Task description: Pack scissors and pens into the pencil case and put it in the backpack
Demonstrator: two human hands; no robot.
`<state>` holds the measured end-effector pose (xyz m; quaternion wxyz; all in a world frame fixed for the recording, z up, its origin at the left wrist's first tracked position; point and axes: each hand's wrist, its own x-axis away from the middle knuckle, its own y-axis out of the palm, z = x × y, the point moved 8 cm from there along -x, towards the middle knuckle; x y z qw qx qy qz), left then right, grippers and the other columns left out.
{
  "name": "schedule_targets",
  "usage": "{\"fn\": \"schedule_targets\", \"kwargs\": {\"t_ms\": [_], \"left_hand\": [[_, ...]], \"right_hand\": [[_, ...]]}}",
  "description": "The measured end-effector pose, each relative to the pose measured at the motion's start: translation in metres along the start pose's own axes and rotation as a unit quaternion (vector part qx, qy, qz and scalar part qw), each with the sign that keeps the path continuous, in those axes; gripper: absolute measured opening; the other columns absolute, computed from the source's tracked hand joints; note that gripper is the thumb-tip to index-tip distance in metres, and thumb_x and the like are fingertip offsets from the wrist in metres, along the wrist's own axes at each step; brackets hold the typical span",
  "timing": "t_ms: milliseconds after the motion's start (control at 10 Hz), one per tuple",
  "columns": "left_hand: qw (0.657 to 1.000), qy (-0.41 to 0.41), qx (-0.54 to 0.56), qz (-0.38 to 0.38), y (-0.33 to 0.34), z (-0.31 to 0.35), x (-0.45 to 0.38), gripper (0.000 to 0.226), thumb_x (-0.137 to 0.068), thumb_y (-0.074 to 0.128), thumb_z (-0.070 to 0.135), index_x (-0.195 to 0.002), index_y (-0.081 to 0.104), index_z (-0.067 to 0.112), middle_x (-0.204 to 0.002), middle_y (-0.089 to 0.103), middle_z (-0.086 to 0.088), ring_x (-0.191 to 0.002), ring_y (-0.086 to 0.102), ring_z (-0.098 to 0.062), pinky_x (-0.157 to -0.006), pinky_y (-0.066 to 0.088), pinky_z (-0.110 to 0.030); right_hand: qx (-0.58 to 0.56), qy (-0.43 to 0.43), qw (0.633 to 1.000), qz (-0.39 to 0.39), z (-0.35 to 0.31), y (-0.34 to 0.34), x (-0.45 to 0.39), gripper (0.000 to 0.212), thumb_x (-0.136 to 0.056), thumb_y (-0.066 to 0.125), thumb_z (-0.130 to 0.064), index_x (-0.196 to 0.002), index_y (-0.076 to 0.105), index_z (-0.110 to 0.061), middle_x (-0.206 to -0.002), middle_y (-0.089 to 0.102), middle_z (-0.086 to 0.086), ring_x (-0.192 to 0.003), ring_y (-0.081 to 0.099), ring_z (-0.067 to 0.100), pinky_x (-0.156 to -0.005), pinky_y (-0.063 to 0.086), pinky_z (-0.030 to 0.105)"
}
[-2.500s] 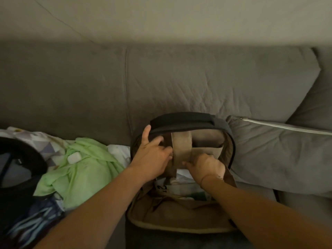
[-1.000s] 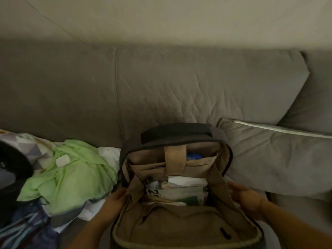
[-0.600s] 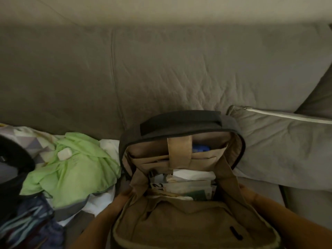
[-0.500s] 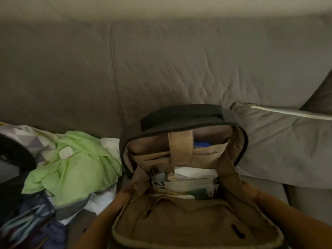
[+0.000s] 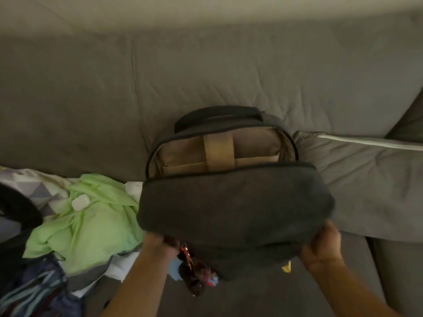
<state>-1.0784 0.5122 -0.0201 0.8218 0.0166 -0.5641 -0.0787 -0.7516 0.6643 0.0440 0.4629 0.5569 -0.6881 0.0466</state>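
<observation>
A dark grey backpack (image 5: 233, 202) stands on the sofa seat against the backrest. Its front flap is folded up over most of the opening, and only a strip of tan lining with a tan strap (image 5: 218, 152) shows at the top. My left hand (image 5: 160, 244) grips the flap's lower left corner. My right hand (image 5: 322, 247) grips its lower right corner. A red and dark keychain charm (image 5: 194, 271) dangles under the flap by my left hand. The pencil case, scissors and pens are hidden from view.
A light green garment (image 5: 91, 220) with a small white case (image 5: 80, 202) on it lies left of the backpack, over patterned fabric. A dark bag edge (image 5: 18, 213) sits at far left. A grey cushion (image 5: 370, 186) lies to the right.
Both hands have lifted the front flap up over the opening. The papers, blue item and inner pockets that were visible are now covered.
</observation>
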Motion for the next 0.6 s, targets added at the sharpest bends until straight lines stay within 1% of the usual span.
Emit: {"fn": "schedule_targets", "kwargs": {"t_ms": [100,200,300,400,500,600], "left_hand": [[0.998,-0.044,0.032,0.017,0.017,-0.008,-0.005,0.030,-0.103,0.037,0.015,-0.109,0.066,0.012,-0.090,0.076,-0.006,-0.114,0.058,-0.020,-0.091,0.053,-0.034],[0.999,-0.026,-0.005,0.022,0.032,-0.006,0.002,0.031,-0.103,0.034,0.016,-0.094,0.063,0.010,-0.075,0.074,-0.007,-0.102,0.058,-0.020,-0.101,0.041,-0.037],[0.997,0.003,-0.079,0.004,0.029,-0.004,0.014,0.027,-0.101,0.039,0.017,-0.104,0.065,0.014,-0.086,0.072,-0.008,-0.082,0.062,-0.025,-0.089,0.053,-0.042],[0.990,0.025,-0.131,-0.050,0.016,0.004,0.027,0.016,-0.094,0.044,0.016,-0.086,0.057,0.014,-0.065,0.065,-0.005,-0.060,0.063,-0.020,-0.062,0.056,-0.028],[0.970,0.048,-0.237,-0.034,-0.001,0.019,0.055,0.024,-0.103,0.040,0.020,-0.107,0.058,0.006,-0.102,0.061,-0.011,-0.101,0.063,-0.031,-0.091,0.047,-0.041],[0.966,0.047,-0.254,-0.013,-0.039,0.023,0.100,0.034,-0.105,0.040,0.019,-0.129,0.052,-0.001,-0.109,0.058,-0.016,-0.105,0.066,-0.029,-0.085,0.051,-0.036]], "right_hand": [[0.076,-0.178,0.981,-0.023,-0.036,0.040,0.017,0.058,-0.087,0.048,-0.054,-0.138,0.043,-0.028,-0.141,0.049,0.003,-0.123,0.052,0.014,-0.100,0.040,0.032],[0.398,-0.424,0.808,-0.093,-0.056,0.111,0.054,0.090,-0.077,0.061,-0.054,-0.148,0.016,-0.021,-0.155,0.019,0.011,-0.143,0.019,0.019,-0.116,0.018,0.035],[0.624,-0.481,0.615,-0.031,-0.060,0.144,0.037,0.095,-0.074,0.056,-0.068,-0.148,0.016,-0.022,-0.153,0.017,0.018,-0.140,0.019,0.035,-0.115,0.019,0.047],[0.740,-0.400,0.541,0.005,-0.070,0.155,-0.004,0.084,-0.082,0.054,-0.058,-0.148,0.011,-0.030,-0.153,0.018,0.015,-0.132,0.027,0.041,-0.102,0.036,0.058],[0.809,-0.300,0.504,-0.041,-0.072,0.157,-0.013,0.082,-0.090,0.054,-0.043,-0.147,-0.004,-0.038,-0.155,0.010,0.007,-0.135,0.025,0.036,-0.102,0.036,0.054],[0.835,-0.221,0.486,-0.135,-0.091,0.155,0.000,0.088,-0.090,0.055,-0.034,-0.146,-0.012,-0.039,-0.158,0.005,0.005,-0.139,0.023,0.034,-0.109,0.031,0.050]]}}
